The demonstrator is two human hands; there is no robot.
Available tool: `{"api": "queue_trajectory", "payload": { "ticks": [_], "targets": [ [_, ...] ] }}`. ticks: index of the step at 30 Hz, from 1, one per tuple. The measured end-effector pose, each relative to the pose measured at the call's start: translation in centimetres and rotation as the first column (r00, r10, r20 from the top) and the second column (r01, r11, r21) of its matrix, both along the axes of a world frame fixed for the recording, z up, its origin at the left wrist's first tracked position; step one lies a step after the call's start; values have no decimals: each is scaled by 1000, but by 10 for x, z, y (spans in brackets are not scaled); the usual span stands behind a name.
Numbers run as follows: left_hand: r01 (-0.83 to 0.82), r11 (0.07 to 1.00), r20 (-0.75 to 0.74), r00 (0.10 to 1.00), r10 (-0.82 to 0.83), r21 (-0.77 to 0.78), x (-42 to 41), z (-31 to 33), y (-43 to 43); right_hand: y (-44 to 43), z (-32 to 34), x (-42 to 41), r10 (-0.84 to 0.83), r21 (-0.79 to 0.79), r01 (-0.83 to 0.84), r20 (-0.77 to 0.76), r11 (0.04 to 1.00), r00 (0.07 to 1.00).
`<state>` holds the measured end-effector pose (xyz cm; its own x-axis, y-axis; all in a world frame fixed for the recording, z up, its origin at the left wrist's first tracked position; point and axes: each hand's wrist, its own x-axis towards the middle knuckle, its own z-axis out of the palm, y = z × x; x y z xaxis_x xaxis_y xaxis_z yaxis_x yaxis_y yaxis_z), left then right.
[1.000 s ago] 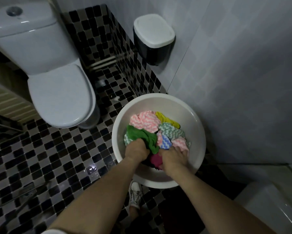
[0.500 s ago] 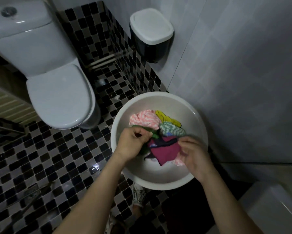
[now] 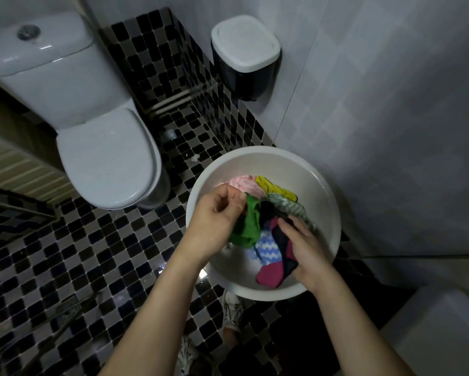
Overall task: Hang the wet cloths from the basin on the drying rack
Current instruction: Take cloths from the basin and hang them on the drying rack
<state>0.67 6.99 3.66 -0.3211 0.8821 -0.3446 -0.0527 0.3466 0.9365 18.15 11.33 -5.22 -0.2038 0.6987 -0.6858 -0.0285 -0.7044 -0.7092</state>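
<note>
A round white basin (image 3: 325, 185) stands on the tiled floor by the wall with several wet cloths in it. My left hand (image 3: 214, 218) pinches a green cloth (image 3: 248, 226) lifted above the pile. My right hand (image 3: 306, 248) grips a magenta cloth with a dark edge (image 3: 272, 272), which hangs over the basin's near side. Under them lie a pink striped cloth (image 3: 245, 183), a yellow cloth (image 3: 271, 185), a pale green zigzag cloth (image 3: 290, 206) and a blue zigzag cloth (image 3: 266, 245). No drying rack is in view.
A white toilet (image 3: 103, 158) with its lid down stands to the left. A dark bin with a white lid (image 3: 244, 50) sits at the back by the wall. Grey tiled wall fills the right. A white object (image 3: 439, 329) lies at bottom right. My shoe (image 3: 232, 308) shows below the basin.
Both hands rose from pressing into the pile. The left one pulled the green cloth up; the right one drew the magenta cloth out toward the basin's near side.
</note>
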Motion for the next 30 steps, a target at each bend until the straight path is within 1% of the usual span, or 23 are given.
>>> {"api": "queue_trajectory", "payload": {
  "ticks": [1, 3, 4, 5, 6, 7, 8, 9, 10, 11, 12, 13, 14, 15, 17, 18, 19, 20, 22, 23, 24, 27, 30],
  "targets": [
    [-45, 998, -72, 997, 42, -43, -1, -7, 0, 1, 1, 1, 57, 81, -70, 153, 994, 987],
    [-137, 979, -186, 977, 107, -154, -5, -25, -1, 5, -2, 3, 188, 223, -304, 427, 926, 885],
    [-178, 961, -184, 973, 140, -213, -6, -34, -2, 6, -4, 6, 239, 258, -443, 564, 859, 790],
    [-221, 939, -129, 973, 192, -264, -7, -42, -4, 6, -4, 9, 248, 272, -574, 703, 773, 667],
    [-266, 915, -56, 964, 262, -303, -8, -50, -6, 6, -3, 13, 213, 263, -678, 819, 686, 533],
    [-306, 890, 16, 944, 330, -338, -8, -56, -8, 8, -3, 16, 139, 295, -736, 874, 609, 465],
    [-335, 869, 74, 920, 386, -364, -8, -60, -8, 10, 1, 19, 102, 333, -731, 871, 596, 480],
    [-345, 859, 111, 904, 412, -378, -8, -62, -9, 11, 3, 19, 96, 391, -693, 829, 606, 551],
    [-346, 860, 131, 899, 419, -374, -7, -62, -10, 11, 9, 18, 119, 432, -627, 756, 649, 644],
    [-337, 871, 144, 902, 407, -358, -5, -61, -10, 12, 19, 15, 144, 430, -497, 630, 753, 763],
    [-324, 885, 167, 904, 394, -335, -3, -57, -9, 12, 25, 12, 128, 355, -301, 436, 885, 891],
    [-308, 902, 203, 904, 377, -304, -1, -50, -10, 13, 33, 8, 74, 199, -117, 212, 973, 974],
    [-278, 922, 254, 903, 346, -269, 1, -43, -9, 13, 40, 6, 7, 37, -8, 28, 999, 1000],
    [-239, 942, 300, 904, 304, -234, 2, -35, -8, 15, 47, 4, -41, -69, 35, -88, 997, 995],
    [-154, 978, 395, 897, 198, -141, 5, -14, -6, 15, 59, -1, -58, -112, 36, -206, 993, 977],
    [-107, 990, 429, 893, 134, -88, 5, -4, -6, 15, 64, -3, -12, -68, -4, -239, 998, 971],
    [-57, 998, 438, 897, 65, -33, 3, 7, -5, 15, 72, -5, 93, 35, -87, -234, 996, 968],
    [-7, 1000, 433, 901, 0, 16, 3, 17, -4, 16, 77, -4, 237, 176, -208, -168, 962, 957],
    [91, 989, 386, 914, -128, 113, 1, 35, -4, 16, 88, -8, 517, 397, -494, 55, 774, 854],
    [130, 980, 354, 918, -177, 151, 1, 43, -4, 16, 96, -12, 583, 455, -583, 160, 673, 797],
    [159, 971, 320, 924, -211, 181, 0, 52, -4, 14, 103, -17, 597, 492, -627, 243, 604, 765],
    [166, 960, 238, 946, -219, 224, -9, 74, -7, 13, 121, -28, 538, 548, -657, 388, 518, 748],
    [88, 964, 216, 966, -144, 250, -20, 87, -16, 19, 128, -27, 547, 504, -770, 546, 391, 635]
  ]
}}
